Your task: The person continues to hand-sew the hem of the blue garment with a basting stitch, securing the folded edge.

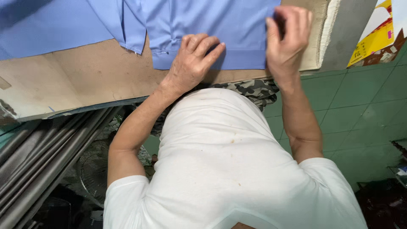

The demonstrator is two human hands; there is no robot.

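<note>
Two hands on blue shirt (203, 25): left hand (193, 63) flat pressing hem to desk (85, 72), right hand (286, 40) pinching edge; best kept taut.

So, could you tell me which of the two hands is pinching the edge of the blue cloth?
The right hand: its fingers curl over the blue cloth edge, while the left hand lies flat on it.

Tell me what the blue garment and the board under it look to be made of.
Blue garment: thin woven cloth, likely cotton or a blend; smooth, matte, with stitched hems. Board: seemingly a padded tan covering, worn and stained; pale foam-like edge at the right. The left hand presses the cloth flat.
</note>
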